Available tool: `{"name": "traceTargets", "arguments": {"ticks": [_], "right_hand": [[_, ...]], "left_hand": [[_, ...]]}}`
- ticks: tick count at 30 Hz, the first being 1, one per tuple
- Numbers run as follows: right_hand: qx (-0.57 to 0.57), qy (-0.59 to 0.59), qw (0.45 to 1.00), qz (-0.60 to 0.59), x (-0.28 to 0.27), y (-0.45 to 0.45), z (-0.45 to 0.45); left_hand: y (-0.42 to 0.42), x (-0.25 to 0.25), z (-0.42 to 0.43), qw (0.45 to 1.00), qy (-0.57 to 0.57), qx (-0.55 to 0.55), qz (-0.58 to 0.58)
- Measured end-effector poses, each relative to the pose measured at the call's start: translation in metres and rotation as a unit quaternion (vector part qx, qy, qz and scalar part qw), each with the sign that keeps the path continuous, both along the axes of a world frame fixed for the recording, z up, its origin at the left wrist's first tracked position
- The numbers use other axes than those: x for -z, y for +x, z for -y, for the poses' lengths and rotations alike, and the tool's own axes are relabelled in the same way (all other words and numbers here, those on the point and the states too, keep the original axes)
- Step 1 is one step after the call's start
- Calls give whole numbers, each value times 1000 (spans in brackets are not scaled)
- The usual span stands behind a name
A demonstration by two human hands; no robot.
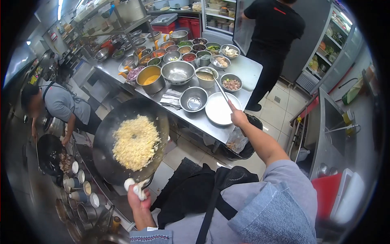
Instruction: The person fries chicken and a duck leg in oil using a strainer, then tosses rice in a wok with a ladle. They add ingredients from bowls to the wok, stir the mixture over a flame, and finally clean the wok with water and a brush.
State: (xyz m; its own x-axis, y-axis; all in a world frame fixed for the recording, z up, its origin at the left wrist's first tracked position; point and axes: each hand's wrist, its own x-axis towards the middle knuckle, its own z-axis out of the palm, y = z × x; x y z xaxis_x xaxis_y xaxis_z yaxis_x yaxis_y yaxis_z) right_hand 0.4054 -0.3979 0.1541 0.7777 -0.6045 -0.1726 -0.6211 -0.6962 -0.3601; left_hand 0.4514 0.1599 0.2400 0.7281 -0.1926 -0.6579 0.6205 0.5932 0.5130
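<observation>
My left hand (139,198) is closed around the wok's handle with a white cloth (140,188) in its grip. The dark wok (103,152) is held up beside the steel table, with fried rice (136,142) spread in its middle. Stretched out over the table, my right hand (239,117) grips a long-handled ladle (221,90). The ladle's head dips into a steel pot (206,82) of pale brownish contents and is partly hidden. Below the ladle's handle lies a white plate (223,109), next to an empty-looking steel bowl (193,99).
The steel table (254,75) carries several ingredient bowls, a pot of orange liquid (150,79) and a bowl of chopped meat (231,83). A co-worker (67,103) bends over another wok (49,154) at left. Another person (272,36) stands by the fridges. A lined bin (248,148) sits below the table's edge.
</observation>
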Motion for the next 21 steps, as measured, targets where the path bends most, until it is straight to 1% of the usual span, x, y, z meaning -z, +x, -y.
{"name": "traceTargets", "arguments": {"ticks": [2,4,5,6,7,8,10,11,12,13,14,15,16,17,18,19,20,21], "right_hand": [[54,-12,998,-33,0,-5,-4],[53,-22,998,-21,7,-9,-10],[47,-62,997,13,14,-11,-9],[42,-100,993,46,21,-12,-7],[40,-111,990,78,27,-10,-6],[38,-116,989,81,22,-7,-7],[18,-99,989,109,8,4,-9],[11,-95,990,106,-3,10,-16],[-27,-66,985,157,-16,16,-26],[-64,-38,975,209,-28,24,-37],[-121,15,957,262,-37,32,-52],[-171,68,939,291,-56,42,-77],[-225,124,919,298,-74,53,-105],[-263,214,917,212,-104,62,-139],[-352,234,873,242,-130,67,-177],[-438,274,818,253,-123,82,-199],[-500,292,799,165,-142,87,-227],[-577,293,752,125,-126,103,-254]], "left_hand": [[-22,-12,-24,999,-4,-44,-15],[-42,-6,-62,997,-35,-62,-1],[-54,-1,-76,989,10,-142,-30],[-65,4,-92,986,11,-166,-12],[-76,1,-100,987,-13,-156,18],[-86,0,-108,988,-37,-144,46],[-106,15,-142,979,-39,-201,23],[-120,6,-142,969,-43,-241,37],[-133,15,-160,964,-34,-259,52],[-148,41,-195,966,-17,-254,49],[-161,62,-229,967,0,-249,46],[-171,61,-239,961,14,-277,10],[-181,73,-263,958,15,-285,8],[-193,92,-296,957,15,-289,-6],[-206,101,-315,955,16,-295,-19],[-220,86,-295,965,30,-260,-6],[-231,90,-279,958,32,-285,-4],[-248,101,-266,942,37,-319,102]]}}
